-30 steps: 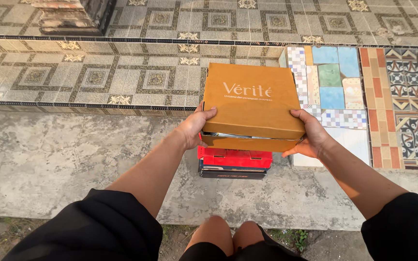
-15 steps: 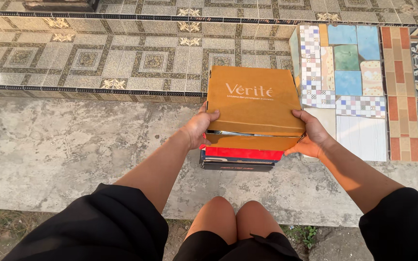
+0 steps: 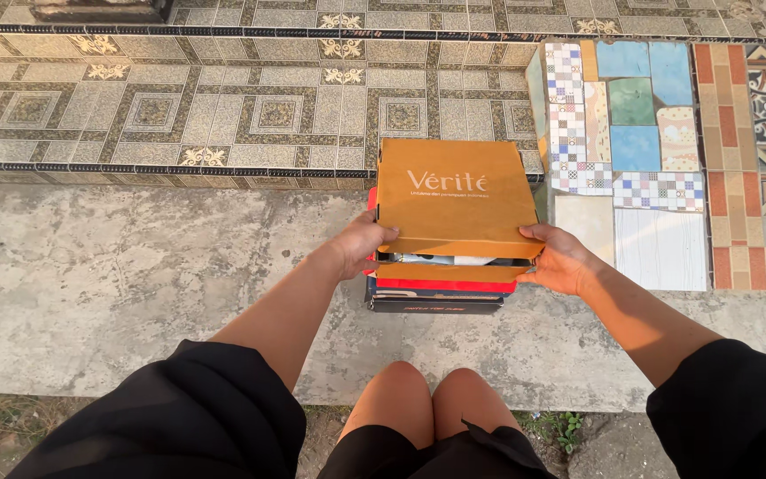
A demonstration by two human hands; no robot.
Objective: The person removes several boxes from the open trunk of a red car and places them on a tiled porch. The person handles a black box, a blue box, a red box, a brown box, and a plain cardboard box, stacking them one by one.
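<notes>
Both hands are gripping one orange cardboard box [image 3: 456, 206]: the left hand [image 3: 361, 246] is clasping its left side, the right hand [image 3: 558, 260] its right. It is sitting atop one red box [image 3: 445, 285] and one dark box [image 3: 434, 304], stacked on the concrete step [image 3: 135, 284].

Three boxes in my stack on the concrete slab [image 3: 90, 284], near its far edge: one orange box [image 3: 454, 200] on top, one red box [image 3: 445, 285] under it, one dark box [image 3: 436, 304] at the bottom. Two hands on the orange one, my left hand [image 3: 361, 244] and my right hand [image 3: 560, 259], one per side. Two bare knees [image 3: 432, 399] at the slab's near edge.
</notes>
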